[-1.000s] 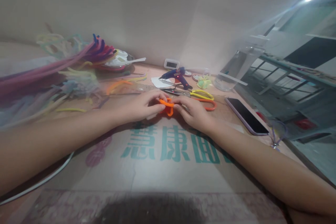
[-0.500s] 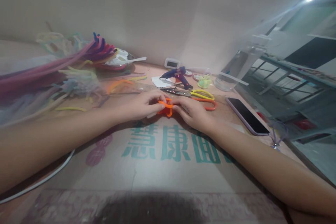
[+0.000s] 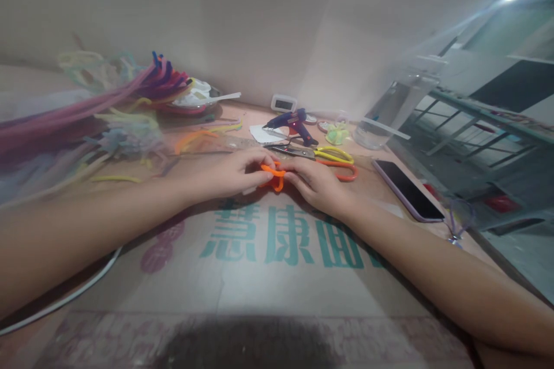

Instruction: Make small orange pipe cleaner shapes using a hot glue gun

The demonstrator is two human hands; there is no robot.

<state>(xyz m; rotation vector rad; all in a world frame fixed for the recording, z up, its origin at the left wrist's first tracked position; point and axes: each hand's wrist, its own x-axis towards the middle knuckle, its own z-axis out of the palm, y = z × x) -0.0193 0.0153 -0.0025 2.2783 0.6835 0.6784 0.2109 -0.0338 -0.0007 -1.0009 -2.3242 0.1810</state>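
Observation:
An orange pipe cleaner [image 3: 277,184], bent into a small looped shape, is held between both hands above the printed cardboard [image 3: 182,294]. My left hand [image 3: 249,170] pinches its left side with thumb and fingers. On the other side, my right hand [image 3: 318,184] grips its right edge between thumb and forefinger. The fingers partly hide the shape. Just behind my hands lie scissors [image 3: 333,155] with one yellow and one orange handle, and past them a blue glue gun [image 3: 294,122] rests on a white sheet [image 3: 262,134].
At left is a blurred heap of coloured pipe cleaners [image 3: 121,92]. A phone [image 3: 409,190] lies to the right, near the table edge. Behind stand a small white digital display [image 3: 284,104], a yellow-green figure [image 3: 337,134] and a clear container [image 3: 372,135]. A white cable [image 3: 78,294] runs at lower left.
The orange loops have shifted slightly between the fingertips, with a little less of the shape showing. Both hands keep nearly the same place and grip.

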